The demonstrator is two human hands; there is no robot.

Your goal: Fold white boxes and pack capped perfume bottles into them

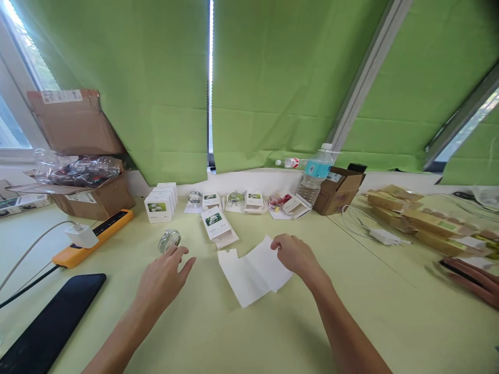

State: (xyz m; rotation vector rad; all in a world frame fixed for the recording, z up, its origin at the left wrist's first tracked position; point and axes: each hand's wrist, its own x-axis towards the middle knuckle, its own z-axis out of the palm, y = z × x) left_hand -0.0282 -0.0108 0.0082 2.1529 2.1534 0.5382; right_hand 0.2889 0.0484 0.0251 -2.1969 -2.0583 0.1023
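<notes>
Green fabric blinds point(273, 78) hang behind a pale yellow-green tabletop point(202, 337), on which a creased white paper sheet point(249, 275) with a notched edge lies spread, serving as landmark for the rest. At the sheet's upper right corner, the right hand point(295, 253) pinches the paper, its fingertips partly hidden by the curled fingers. To the left of the sheet, the left hand point(166, 275) is unclenched, thumb apart from the fingers, grasping nothing; its fingers cover the lower edge of a clear round faceted glass ornament point(169, 239), and whether they touch it I cannot tell. Just beyond the sheet lies a small white cardboard box point(215, 224) with a green floral picture, its print too small to read. Farther left, a flat black phone-like slab point(58, 317) is cut off by the frame's lower left corner. Well to the right of the sheet, long tan cardboard cartons point(432, 223) overlap in a pile, and near them a blurred reddish-brown shape point(471, 279), cut off by the frame's edge, is hard to make out.
</notes>
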